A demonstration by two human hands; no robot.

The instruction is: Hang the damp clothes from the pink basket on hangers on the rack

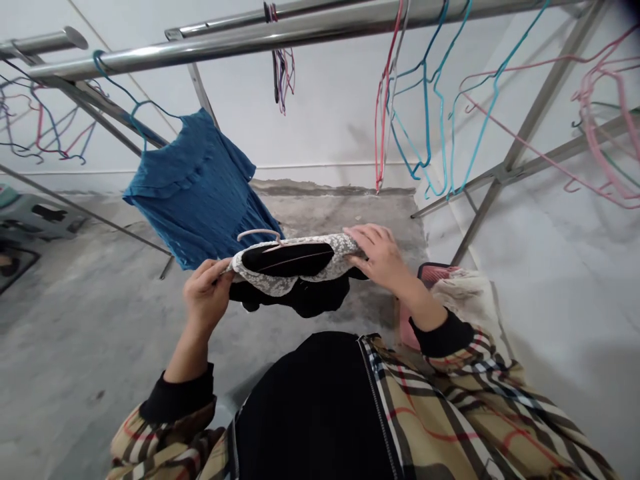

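A black garment with a white lace collar [275, 285] is stretched between my hands in front of my body. My left hand [206, 288] pinches its left shoulder end. On the other side, my right hand [377, 257] grips the right shoulder, thumb below and fingers on top. A pale pink clothes hanger [257, 233] sits inside the garment; its hook sticks up from the neck opening, and the rest is mostly hidden by cloth. Just beyond hangs a blue dress [195, 180] on a teal hanger [137, 103].
A metal rail [210, 48] crosses overhead. Blue hangers [427, 100] and a red hanger [383, 113] hang from it. Pink hangers [607, 113] hang at the right by a slanted metal post [530, 127]. A pink basket [407, 323] with whitish cloth [467, 300] stands low on the right.
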